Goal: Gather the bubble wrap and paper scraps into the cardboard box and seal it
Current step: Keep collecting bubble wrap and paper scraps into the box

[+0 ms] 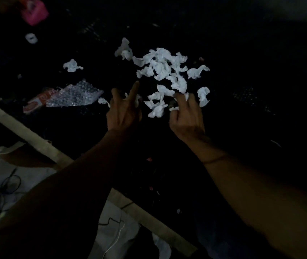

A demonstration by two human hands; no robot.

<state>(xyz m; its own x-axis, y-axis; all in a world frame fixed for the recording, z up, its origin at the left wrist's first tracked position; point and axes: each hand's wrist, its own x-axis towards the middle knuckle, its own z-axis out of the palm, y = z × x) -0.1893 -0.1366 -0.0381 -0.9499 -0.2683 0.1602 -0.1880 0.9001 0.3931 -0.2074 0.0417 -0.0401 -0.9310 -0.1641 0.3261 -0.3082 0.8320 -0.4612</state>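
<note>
Several crumpled white paper scraps [164,70] lie scattered on a dark surface in the middle of the head view. One scrap [72,66] sits apart to the left. A sheet of bubble wrap [74,95] lies at the left, partly over a red and white printed piece [34,104]. My left hand [123,111] is at the near edge of the pile, forefinger stretched out, with small white scraps between its fingers. My right hand [186,116] rests on the near scraps with a bit of paper under its fingers. No cardboard box is visible.
The scene is very dim. A pale wooden edge [42,144] runs diagonally from the left to the bottom middle. Below it lie white cloth and black cables [1,193]. A pink object [34,13] and a small white ring [31,37] sit at the top left.
</note>
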